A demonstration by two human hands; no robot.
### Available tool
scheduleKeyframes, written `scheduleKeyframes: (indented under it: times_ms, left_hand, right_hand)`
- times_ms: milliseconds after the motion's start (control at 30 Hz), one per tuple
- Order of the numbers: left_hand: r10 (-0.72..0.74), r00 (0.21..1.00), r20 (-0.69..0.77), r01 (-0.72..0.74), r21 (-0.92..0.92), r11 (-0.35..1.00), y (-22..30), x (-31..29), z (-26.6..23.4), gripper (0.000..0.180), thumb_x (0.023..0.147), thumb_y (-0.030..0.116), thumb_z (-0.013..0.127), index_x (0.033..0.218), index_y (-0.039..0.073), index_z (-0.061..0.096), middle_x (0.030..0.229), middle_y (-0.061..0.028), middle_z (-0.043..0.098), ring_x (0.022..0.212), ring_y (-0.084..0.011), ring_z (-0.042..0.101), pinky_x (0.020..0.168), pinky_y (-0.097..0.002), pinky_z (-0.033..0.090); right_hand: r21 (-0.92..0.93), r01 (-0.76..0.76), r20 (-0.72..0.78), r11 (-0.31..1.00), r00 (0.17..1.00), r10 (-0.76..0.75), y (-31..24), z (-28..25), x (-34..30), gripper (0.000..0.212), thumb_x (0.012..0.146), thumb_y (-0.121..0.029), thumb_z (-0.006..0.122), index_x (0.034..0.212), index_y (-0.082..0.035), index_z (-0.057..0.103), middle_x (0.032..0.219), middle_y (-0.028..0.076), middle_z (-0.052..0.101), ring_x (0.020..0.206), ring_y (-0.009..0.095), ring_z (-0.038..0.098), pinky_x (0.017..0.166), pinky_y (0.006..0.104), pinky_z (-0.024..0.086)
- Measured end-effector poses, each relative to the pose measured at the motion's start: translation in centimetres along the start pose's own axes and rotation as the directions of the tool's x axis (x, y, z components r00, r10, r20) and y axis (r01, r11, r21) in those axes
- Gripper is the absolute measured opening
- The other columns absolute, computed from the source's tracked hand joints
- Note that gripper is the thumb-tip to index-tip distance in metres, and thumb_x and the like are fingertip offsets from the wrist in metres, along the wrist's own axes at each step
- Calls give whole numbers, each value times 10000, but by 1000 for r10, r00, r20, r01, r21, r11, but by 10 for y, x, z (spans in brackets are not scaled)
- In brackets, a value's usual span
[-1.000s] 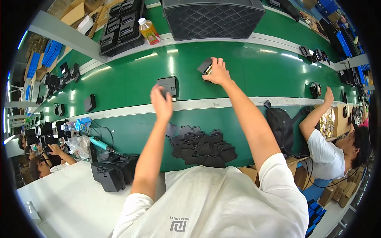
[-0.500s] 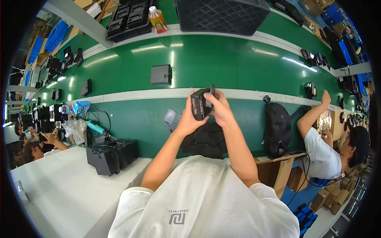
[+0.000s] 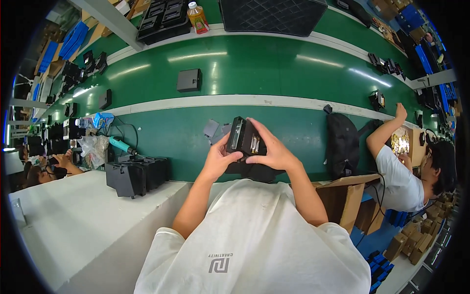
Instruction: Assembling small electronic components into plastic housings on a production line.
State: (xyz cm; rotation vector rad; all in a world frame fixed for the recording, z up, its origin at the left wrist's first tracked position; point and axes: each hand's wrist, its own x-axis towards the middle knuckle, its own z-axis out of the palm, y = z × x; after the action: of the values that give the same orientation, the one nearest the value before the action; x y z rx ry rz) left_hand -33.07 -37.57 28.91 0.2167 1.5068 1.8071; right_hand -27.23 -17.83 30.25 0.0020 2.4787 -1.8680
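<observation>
Between my two hands, above the near green worktop, is a black box-shaped plastic housing (image 3: 248, 139). It is tilted, with a clear strip along one edge and shiny metal parts showing on the side by my right hand. My left hand (image 3: 218, 159) grips its left side, thumb at the lower edge. My right hand (image 3: 277, 151) is wrapped round its right side, fingers at the top and thumb below. Black parts (image 3: 259, 175) lie under the hands against my shirt, their kind hidden. Small grey flat pieces (image 3: 211, 128) rest on the worktop just beyond my left hand.
A grey box (image 3: 189, 80) lies on the green line beyond the white rail. At left are black housings (image 3: 132, 177), a teal electric screwdriver (image 3: 121, 145) and a plastic bag (image 3: 94, 150). A black backpack (image 3: 341, 146) and a cardboard box (image 3: 348, 200) are at right, near a co-worker (image 3: 399, 169).
The housing has been turned in my hands, so its clear strip and metal parts now show. My right hand has shifted to its right side. The grey box lies slightly farther left.
</observation>
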Motion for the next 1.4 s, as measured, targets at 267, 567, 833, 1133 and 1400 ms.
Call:
scheduleKeyframes:
  times_ms: [267, 567, 833, 1133, 1400]
  left_hand:
    - [-4, 976, -218, 42, 172, 984, -16, -27, 14, 471, 820, -19, 646, 1274, -20, 521, 1078, -108, 645, 884, -119, 588, 769, -224, 490]
    - [-66, 981, -182, 53, -77, 996, -33, -50, -1, 353, 857, 43, 629, 1195, -5, 541, 992, -92, 646, 808, -114, 584, 715, -221, 484]
    - [-197, 936, -292, 134, -223, 965, -22, -36, -7, 346, 913, 110, 578, 1232, -2, 502, 1024, -110, 624, 813, -158, 594, 681, -239, 486]
    - [-130, 977, -170, 90, -225, 970, -16, -28, 2, 370, 961, 170, 522, 1280, -6, 458, 1132, -159, 595, 869, -210, 621, 721, -310, 542]
    - [-236, 950, 203, 290, -306, 907, 6, -16, 18, 410, 969, 171, 509, 1333, 5, 419, 1178, -170, 586, 1001, -257, 631, 830, -407, 580]
  right_hand:
    - [-309, 119, -141, 944, 975, -170, -3, 40, -23, 823, 736, -188, 781, 1418, -10, 355, 1349, 175, 484, 1167, 320, 528, 993, 379, 424]
    - [127, -177, -47, 976, 982, 184, 21, 38, -32, 506, 789, -131, 707, 1258, -44, 538, 1114, 80, 549, 936, 197, 539, 816, 296, 437]
    - [-612, -140, -372, 778, 919, -127, 95, -4, -29, 275, 839, -114, 633, 1110, -68, 635, 1088, 73, 583, 887, 254, 550, 845, 335, 449]
    - [-276, -456, -372, 846, 862, 344, 2, -43, -48, 130, 760, -33, 693, 884, -51, 656, 1034, 51, 653, 824, 227, 570, 764, 308, 469]
    - [3, 159, -164, 987, 974, -157, -46, -22, -59, 200, 712, 54, 716, 900, 2, 672, 1050, 91, 666, 835, 198, 589, 689, 287, 476]
